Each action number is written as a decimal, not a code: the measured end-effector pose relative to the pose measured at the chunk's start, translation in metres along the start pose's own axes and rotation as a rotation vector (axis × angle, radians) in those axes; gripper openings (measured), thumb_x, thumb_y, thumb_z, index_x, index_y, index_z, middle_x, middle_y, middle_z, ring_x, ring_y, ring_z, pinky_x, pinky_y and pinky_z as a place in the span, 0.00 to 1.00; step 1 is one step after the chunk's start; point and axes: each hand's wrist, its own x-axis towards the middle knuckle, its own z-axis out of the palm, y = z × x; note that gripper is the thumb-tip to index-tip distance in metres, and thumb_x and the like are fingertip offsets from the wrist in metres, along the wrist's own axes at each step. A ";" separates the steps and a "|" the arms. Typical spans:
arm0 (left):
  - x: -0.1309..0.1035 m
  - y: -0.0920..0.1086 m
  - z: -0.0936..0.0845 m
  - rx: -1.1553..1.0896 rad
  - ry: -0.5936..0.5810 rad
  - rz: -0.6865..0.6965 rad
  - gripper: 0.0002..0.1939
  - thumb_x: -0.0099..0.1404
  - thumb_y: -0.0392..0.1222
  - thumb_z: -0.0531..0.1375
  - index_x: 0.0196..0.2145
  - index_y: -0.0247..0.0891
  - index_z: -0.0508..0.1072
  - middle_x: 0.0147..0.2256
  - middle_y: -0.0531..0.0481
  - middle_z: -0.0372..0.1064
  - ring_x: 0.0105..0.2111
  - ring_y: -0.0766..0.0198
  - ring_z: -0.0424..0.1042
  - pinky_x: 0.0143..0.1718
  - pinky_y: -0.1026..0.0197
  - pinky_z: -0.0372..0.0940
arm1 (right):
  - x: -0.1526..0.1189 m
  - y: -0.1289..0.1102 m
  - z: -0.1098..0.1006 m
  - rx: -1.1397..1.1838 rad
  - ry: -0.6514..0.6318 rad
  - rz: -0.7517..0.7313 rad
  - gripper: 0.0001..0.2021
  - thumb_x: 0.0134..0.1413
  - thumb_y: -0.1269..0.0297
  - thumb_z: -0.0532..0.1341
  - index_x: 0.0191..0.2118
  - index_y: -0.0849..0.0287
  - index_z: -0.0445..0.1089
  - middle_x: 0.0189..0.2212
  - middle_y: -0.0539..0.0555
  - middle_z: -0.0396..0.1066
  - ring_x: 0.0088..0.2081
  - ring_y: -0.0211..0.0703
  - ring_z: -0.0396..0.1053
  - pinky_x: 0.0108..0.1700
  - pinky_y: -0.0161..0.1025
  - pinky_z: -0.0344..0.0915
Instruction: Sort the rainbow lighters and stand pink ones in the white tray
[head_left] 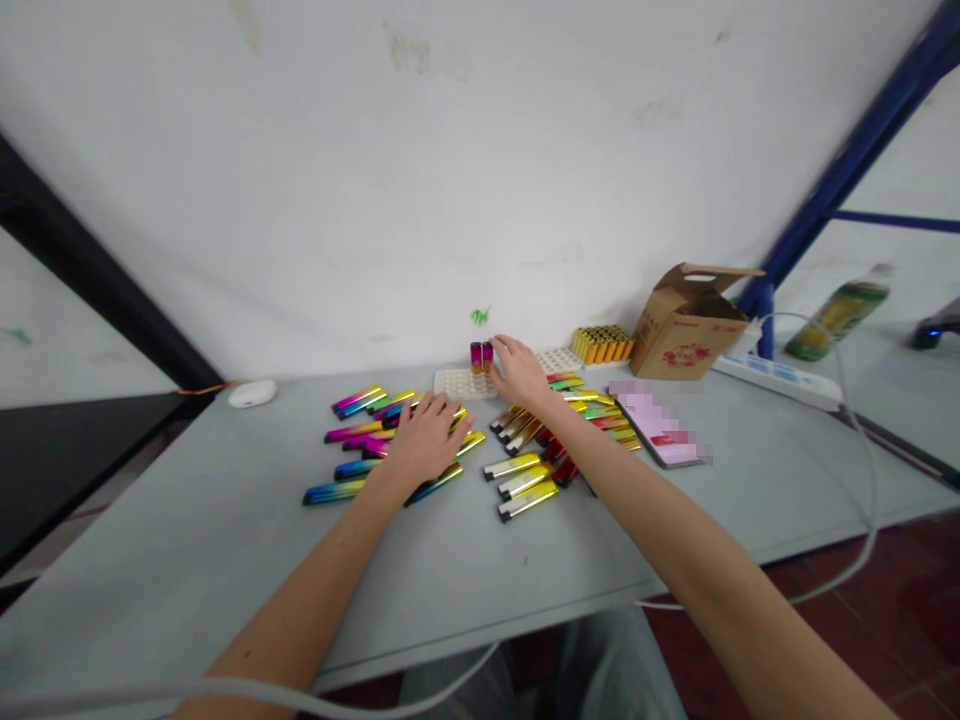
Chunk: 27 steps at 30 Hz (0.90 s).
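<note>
My left hand (426, 440) lies over a loose pile of slim flat sticks (356, 432) in shiny pink, blue and gold, with dark ends. Its fingers are spread; whatever is under the palm is hidden. At the back, my right hand (519, 372) has its thumb and fingertips at the right one of two small purple-and-gold cylinders (476, 357). Both cylinders stand upright, side by side, in a white tray with holes (452, 383). Below my right wrist lie more sticks, some white and yellow (527, 500), others red or green with gold, partly covered by my forearm.
A block of yellow cylinders (602, 345) stands by the wall beside an open cardboard box (686, 330). A phone (656, 425) lies on the right. Farther right are a power strip (784, 380), a white cable (874, 480) and a bottle (840, 315). A white case (253, 393) sits at left.
</note>
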 end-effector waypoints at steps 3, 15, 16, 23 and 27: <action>0.000 -0.001 0.000 -0.007 -0.003 -0.004 0.26 0.69 0.55 0.42 0.53 0.39 0.68 0.59 0.40 0.60 0.61 0.48 0.54 0.60 0.40 0.47 | -0.004 0.001 -0.002 0.032 -0.012 0.003 0.28 0.55 0.69 0.53 0.62 0.71 0.53 0.59 0.70 0.58 0.58 0.57 0.58 0.59 0.52 0.58; 0.007 -0.013 0.006 -0.153 0.109 0.004 0.27 0.69 0.53 0.43 0.53 0.33 0.68 0.56 0.36 0.63 0.59 0.48 0.57 0.60 0.43 0.50 | -0.054 -0.044 -0.021 0.310 -0.084 -0.032 0.18 0.56 0.65 0.57 0.52 0.64 0.65 0.50 0.63 0.68 0.53 0.49 0.64 0.56 0.47 0.61; 0.009 -0.016 0.004 -0.200 0.132 0.022 0.27 0.69 0.52 0.43 0.53 0.32 0.68 0.55 0.36 0.65 0.58 0.50 0.59 0.60 0.46 0.52 | -0.056 -0.045 -0.022 0.308 -0.094 -0.045 0.17 0.56 0.65 0.58 0.51 0.63 0.66 0.49 0.63 0.69 0.52 0.49 0.64 0.55 0.48 0.61; 0.014 -0.045 -0.007 -0.348 0.196 -0.016 0.23 0.67 0.47 0.45 0.50 0.30 0.70 0.49 0.38 0.70 0.50 0.54 0.67 0.56 0.52 0.58 | -0.059 -0.047 -0.030 0.315 -0.167 -0.225 0.15 0.59 0.65 0.57 0.50 0.60 0.70 0.48 0.59 0.71 0.51 0.47 0.66 0.55 0.46 0.60; 0.013 -0.051 -0.006 -0.327 0.184 -0.045 0.20 0.66 0.45 0.46 0.42 0.34 0.73 0.43 0.41 0.73 0.45 0.55 0.70 0.52 0.52 0.62 | -0.061 -0.046 -0.030 0.330 -0.225 -0.311 0.14 0.58 0.66 0.58 0.50 0.59 0.71 0.48 0.59 0.71 0.52 0.47 0.65 0.55 0.46 0.60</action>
